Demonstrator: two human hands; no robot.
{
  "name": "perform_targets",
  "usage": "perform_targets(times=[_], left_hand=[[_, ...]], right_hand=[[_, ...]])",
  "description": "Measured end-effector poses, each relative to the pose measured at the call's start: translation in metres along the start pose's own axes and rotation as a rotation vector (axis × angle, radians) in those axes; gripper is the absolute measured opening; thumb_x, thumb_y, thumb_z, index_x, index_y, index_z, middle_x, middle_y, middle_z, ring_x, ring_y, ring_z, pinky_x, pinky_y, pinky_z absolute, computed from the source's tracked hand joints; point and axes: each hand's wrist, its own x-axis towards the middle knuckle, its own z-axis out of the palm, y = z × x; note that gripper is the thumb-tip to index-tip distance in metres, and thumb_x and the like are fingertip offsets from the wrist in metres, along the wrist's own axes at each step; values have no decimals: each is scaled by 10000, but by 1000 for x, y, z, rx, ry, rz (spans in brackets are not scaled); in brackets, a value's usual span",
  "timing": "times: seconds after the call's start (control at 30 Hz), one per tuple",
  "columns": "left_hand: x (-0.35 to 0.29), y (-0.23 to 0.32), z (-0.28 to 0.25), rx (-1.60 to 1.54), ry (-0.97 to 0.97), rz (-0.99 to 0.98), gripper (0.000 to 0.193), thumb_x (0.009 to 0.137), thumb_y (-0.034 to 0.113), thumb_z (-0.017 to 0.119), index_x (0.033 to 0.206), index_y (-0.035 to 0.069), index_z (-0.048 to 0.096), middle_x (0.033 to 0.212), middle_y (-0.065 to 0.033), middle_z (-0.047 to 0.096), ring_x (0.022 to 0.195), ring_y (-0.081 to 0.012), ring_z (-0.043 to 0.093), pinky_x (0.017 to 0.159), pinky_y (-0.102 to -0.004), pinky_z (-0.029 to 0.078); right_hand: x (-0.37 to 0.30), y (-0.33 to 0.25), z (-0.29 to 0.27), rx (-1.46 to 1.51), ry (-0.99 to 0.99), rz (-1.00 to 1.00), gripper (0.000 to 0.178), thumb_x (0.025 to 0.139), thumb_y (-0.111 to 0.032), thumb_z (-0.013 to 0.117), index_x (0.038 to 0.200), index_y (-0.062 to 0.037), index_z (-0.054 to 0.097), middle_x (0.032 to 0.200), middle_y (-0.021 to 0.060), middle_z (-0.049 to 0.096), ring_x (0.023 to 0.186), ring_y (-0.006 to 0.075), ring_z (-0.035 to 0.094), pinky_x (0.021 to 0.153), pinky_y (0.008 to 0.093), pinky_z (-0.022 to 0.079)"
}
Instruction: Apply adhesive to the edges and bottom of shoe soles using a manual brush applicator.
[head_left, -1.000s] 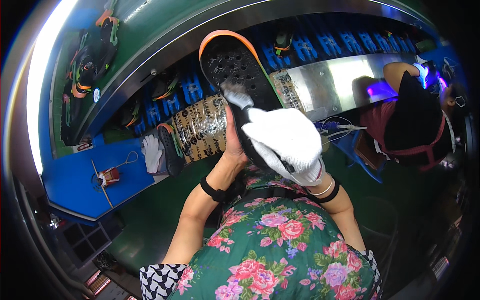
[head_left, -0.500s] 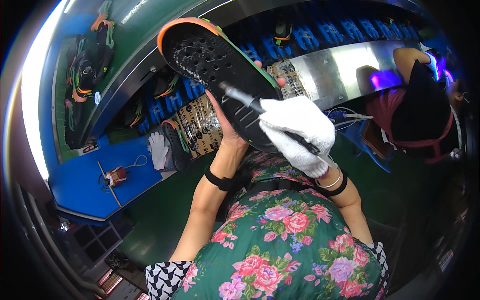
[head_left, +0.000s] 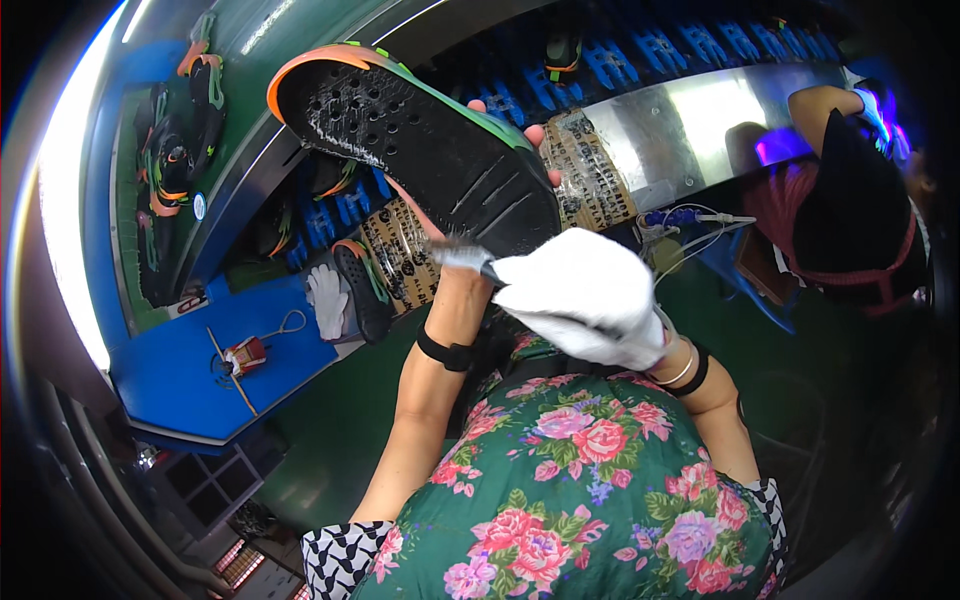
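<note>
My left hand (head_left: 412,205) grips a black shoe sole (head_left: 430,150) from beneath, with fingertips curled over its far edge. The sole is tilted, with small round holes toward its orange-rimmed end, grooves at the other end and a green edge. Whitish streaks show on its surface. In a white knitted glove, my right hand (head_left: 585,300) is closed around a brush. The brush's grey bristles (head_left: 458,253), blurred by motion, are by the sole's near edge, in front of my left wrist. Whether they touch the sole I cannot tell. The glove hides most of the handle.
On the left, a blue table (head_left: 170,365) bears a small red item with a stick and wire loop (head_left: 243,357). Beside it are a white glove (head_left: 327,300) and another sole (head_left: 362,300). Blue racks (head_left: 610,68) line the conveyor behind a metal rim (head_left: 690,125). A co-worker (head_left: 850,210) is at right.
The sole has shifted left and tilted more. My right hand has brought the brush down from the sole's middle to its near edge. The view has shifted slightly.
</note>
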Motion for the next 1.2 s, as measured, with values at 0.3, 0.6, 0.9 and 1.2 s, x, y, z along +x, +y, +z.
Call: perform_targets(times=[0.3, 0.6, 0.9, 1.2], left_hand=[[-1, -1, 1, -11, 28, 93, 1010, 850, 857, 481, 1544, 128, 387, 1397, -259, 571, 1324, -470, 522, 966, -708, 497], [-1, 10, 2, 14, -12, -38, 1123, 819, 865, 527, 1598, 102, 258, 1501, -258, 463, 1286, -515, 525, 995, -657, 510], [-3, 10, -12, 54, -77, -3, 1158, 811, 790, 639, 1600, 53, 223, 1601, -215, 311, 1210, -544, 556, 965, -632, 549], [-6, 19, 2, 33, 76, -204, 1157, 823, 829, 545, 1605, 38, 224, 1596, -258, 317, 1192, -537, 581, 967, -599, 566]], right_hand=[[-9, 3, 1, -38, -5, 1, 248, 779, -42, 827, 1017, -104, 792, 1025, 89, 770, 875, 261, 727, 760, 364, 573], [-14, 4, -4, 132, -30, 126, 199, 759, -52, 843, 950, -78, 795, 958, 108, 775, 822, 245, 736, 725, 347, 573], [-22, 4, -4, 81, -85, 93, 167, 795, -74, 829, 955, -107, 795, 984, 71, 776, 827, 231, 725, 724, 343, 570], [-27, 14, -1, -170, -118, -90, 308, 784, -72, 794, 1086, -123, 766, 1044, 77, 764, 797, 260, 701, 709, 374, 572]])
